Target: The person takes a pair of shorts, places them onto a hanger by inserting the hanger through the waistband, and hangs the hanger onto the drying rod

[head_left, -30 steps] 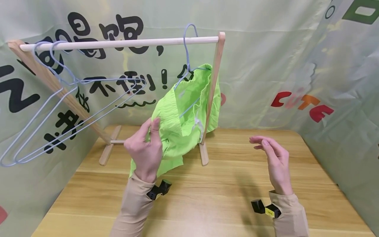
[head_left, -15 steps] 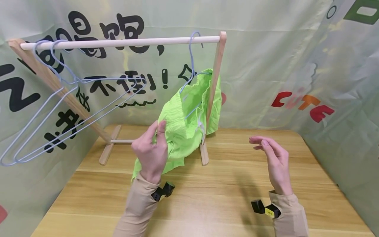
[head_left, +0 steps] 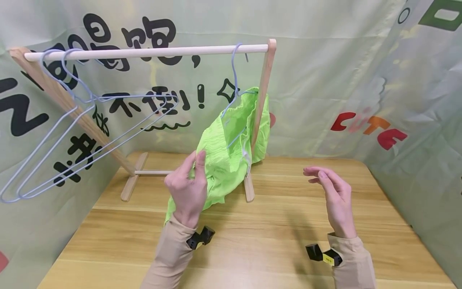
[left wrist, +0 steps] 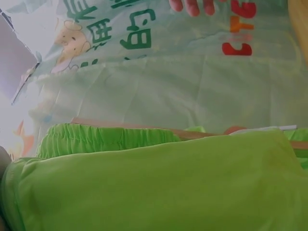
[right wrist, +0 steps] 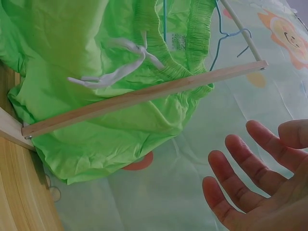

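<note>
Bright green shorts (head_left: 227,172) with an elastic waistband hang tilted on a thin lilac-blue hanger (head_left: 235,78), which passes inside the waist. The hanger's hook sits over the white rod (head_left: 155,52) near its right end. My left hand (head_left: 187,188) pinches the near left edge of the waistband between thumb and fingers. In the right wrist view, a white drawstring (right wrist: 122,72) dangles at the waist, and the rack's right post (right wrist: 144,98) crosses in front of the cloth. My right hand (head_left: 335,196) hovers over the table to the right, fingers relaxed, holding nothing.
Two bare lilac-blue hangers (head_left: 88,104) hang at the rod's left end. The wooden rack's right foot (head_left: 249,188) and left foot (head_left: 131,182) stand on the wooden table (head_left: 260,249). A printed pale green curtain (head_left: 317,72) encloses the back and sides.
The hanger's hook has come down from above the rod onto it. My left hand has shifted right and slightly down with the waistband edge. My right hand has hardly moved.
</note>
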A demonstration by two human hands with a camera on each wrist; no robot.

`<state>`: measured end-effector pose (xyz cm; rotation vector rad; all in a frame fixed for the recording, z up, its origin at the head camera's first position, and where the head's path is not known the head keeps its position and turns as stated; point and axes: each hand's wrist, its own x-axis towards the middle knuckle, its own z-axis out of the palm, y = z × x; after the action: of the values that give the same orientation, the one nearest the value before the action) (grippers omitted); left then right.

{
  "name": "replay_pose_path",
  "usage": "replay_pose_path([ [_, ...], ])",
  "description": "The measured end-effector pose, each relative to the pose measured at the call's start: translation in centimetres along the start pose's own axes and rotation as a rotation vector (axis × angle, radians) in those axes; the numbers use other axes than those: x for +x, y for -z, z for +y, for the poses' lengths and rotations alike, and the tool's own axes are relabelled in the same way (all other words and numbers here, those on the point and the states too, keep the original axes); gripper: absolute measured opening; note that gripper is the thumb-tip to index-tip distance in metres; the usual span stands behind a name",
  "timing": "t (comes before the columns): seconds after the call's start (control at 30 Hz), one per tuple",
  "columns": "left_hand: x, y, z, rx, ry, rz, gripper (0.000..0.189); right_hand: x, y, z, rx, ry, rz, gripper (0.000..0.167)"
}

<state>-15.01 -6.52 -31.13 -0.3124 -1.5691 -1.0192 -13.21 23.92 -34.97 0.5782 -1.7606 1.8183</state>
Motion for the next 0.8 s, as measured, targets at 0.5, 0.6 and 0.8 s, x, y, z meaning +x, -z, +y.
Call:
replay_pose_path([
  [0.5, -0.6, 1.1, 1.8, -0.113, 0.053, -0.193, 0.022, -0.1, -0.1, 0.0, -0.041, -0.036, 0.018, 0.032],
  [0.6, -0.8, 1.2, 2.1, -0.148, 0.058, -0.232, 0.024, 0.0, -0.1, 0.1, -0.022, -0.018, 0.003, 0.031],
  [0.8, -0.9, 1.6, 2.6, -0.242, 0.126, -0.310, 0.028, 0.0, -0.1, 0.1, 0.005, 0.009, -0.021, 0.029],
])
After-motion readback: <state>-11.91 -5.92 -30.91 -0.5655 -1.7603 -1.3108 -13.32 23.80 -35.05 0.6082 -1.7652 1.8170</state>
